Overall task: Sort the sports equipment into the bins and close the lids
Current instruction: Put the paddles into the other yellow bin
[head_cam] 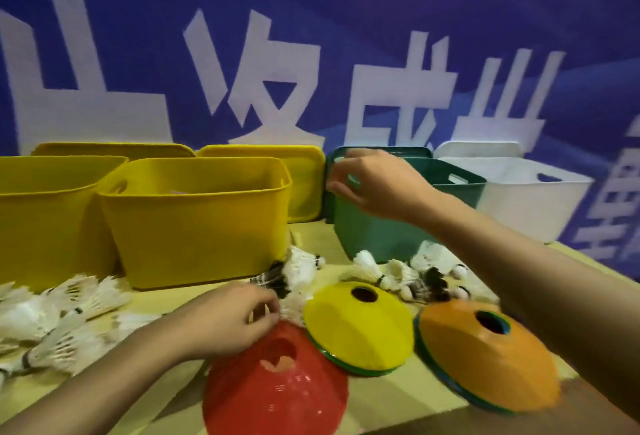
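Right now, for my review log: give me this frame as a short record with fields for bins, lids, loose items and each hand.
bins: two yellow bins, a green bin, a white bin, all open
lids: stood behind the bins, none fitted
shuttlecocks: many loose on the table
cones: red cone, yellow cone stack, orange cone stack
left hand: fingers pinch a shuttlecock
right hand: over the green bin, blurred

Bins (194, 226) smooth plastic, faint sheen. Cones (360, 323) glossy plastic, red one (277, 396) shiniest. Shuttlecocks (62, 317) white feather, some black, fluffy. Table (398, 396) matt pale wood. Banner (311, 36) matt cloth-like.
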### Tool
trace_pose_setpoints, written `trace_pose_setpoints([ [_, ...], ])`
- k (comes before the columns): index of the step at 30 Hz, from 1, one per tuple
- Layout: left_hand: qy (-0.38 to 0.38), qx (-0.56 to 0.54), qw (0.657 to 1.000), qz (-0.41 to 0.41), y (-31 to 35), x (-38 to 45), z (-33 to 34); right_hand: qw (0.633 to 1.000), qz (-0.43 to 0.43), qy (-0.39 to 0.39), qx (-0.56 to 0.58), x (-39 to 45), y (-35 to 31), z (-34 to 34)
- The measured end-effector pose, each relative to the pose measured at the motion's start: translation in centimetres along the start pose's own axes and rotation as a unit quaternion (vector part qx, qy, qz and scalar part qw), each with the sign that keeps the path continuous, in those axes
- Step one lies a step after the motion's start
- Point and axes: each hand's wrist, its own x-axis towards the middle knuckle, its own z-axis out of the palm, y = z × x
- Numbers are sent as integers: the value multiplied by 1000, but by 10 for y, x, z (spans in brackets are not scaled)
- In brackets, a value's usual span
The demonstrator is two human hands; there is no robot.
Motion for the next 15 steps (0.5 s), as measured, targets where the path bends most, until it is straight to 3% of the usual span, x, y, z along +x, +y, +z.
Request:
trace_pose_setpoints([
  [6,20,-6,997,74,51,50,-2,978,184,-85,-59,-150,115,-26],
  [13,4,22,994,104,101,103,9,891,362,-243,-123,-259,218,-13],
  [15,-2,22,994,103,100,101,10,881,368,-277,-109,-264,227,7],
])
